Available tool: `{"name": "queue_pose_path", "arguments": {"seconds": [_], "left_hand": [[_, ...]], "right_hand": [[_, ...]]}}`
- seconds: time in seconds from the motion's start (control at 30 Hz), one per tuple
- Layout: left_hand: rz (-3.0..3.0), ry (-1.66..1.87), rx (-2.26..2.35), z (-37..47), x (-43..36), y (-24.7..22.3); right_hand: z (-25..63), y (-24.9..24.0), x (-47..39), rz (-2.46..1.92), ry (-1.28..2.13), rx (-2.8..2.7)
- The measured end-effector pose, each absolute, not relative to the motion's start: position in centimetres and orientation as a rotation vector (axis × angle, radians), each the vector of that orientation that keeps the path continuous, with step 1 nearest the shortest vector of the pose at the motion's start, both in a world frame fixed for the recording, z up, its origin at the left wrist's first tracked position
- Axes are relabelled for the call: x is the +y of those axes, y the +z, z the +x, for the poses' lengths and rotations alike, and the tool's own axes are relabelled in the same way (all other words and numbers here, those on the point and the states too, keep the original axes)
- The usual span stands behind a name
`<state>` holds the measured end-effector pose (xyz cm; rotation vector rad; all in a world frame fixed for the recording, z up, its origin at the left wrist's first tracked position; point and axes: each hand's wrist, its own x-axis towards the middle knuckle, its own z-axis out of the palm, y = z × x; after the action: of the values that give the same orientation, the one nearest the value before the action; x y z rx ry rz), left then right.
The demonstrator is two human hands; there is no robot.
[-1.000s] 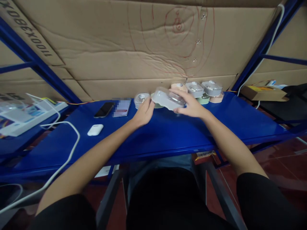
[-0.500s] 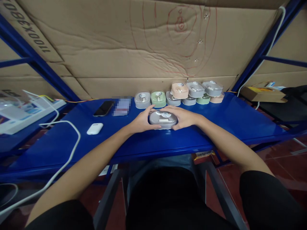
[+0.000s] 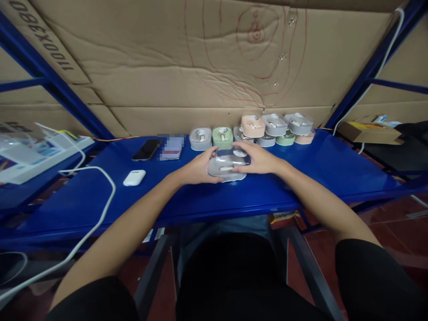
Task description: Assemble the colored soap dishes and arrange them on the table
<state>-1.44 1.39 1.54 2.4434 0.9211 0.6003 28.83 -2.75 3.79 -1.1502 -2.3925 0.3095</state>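
Note:
A grey box with a clear lid (image 3: 228,166) is between my two hands near the front of the blue table (image 3: 187,198). My left hand (image 3: 199,168) is wrapped round its left side. My right hand (image 3: 257,159) grips the right side, thumb on the front and fingers behind. The lid looks tilted, its right side higher than the grey base. A white label shows on the lid, and a small pale piece lies at its front.
Behind stand a grey box (image 3: 200,138), a green box (image 3: 222,137) and several stacked ones, including a peach box (image 3: 253,126). A phone (image 3: 146,150), a white earphone case (image 3: 134,178) and a white cable (image 3: 109,200) lie left. Cardboard (image 3: 150,89) walls the back.
The box's lid has tipped, its right side now raised. My right hand has shifted slightly, with its thumb now further in over the front. The view has moved a little.

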Motion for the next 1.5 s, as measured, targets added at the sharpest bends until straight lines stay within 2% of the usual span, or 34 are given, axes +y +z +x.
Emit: {"name": "queue_pose_path", "arguments": {"seconds": [0.17, 0.4, 0.7, 0.97, 1.3, 1.5], "left_hand": [[2.53, 0.401, 0.976, -3.4, 2.1, 2.5], [2.518, 0.508, 0.825, -2.0, 1.1, 2.7], [2.506, 0.641, 0.847, -1.6, 0.8, 2.7], [2.387, 1.007, 1.354, -2.2, 1.5, 3.4], [2.382, 0.684, 1.498, -2.6, 3.2, 1.8], [2.362, 0.701, 1.471, -2.7, 3.3, 1.6]], "right_hand": [[31.6, 5.5, -2.5, -1.513, 0.311, -2.401], [32.5, 5.1, -2.0, -1.779, 0.237, -2.535], [32.3, 5.0, -1.8, -1.795, 0.213, -2.572], [32.9, 5.2, -1.7, -1.804, 0.158, -2.531], [33.0, 5.0, -1.7, -1.834, 0.249, -2.547], [32.9, 5.2, -1.8, -1.839, 0.273, -2.546]]}}
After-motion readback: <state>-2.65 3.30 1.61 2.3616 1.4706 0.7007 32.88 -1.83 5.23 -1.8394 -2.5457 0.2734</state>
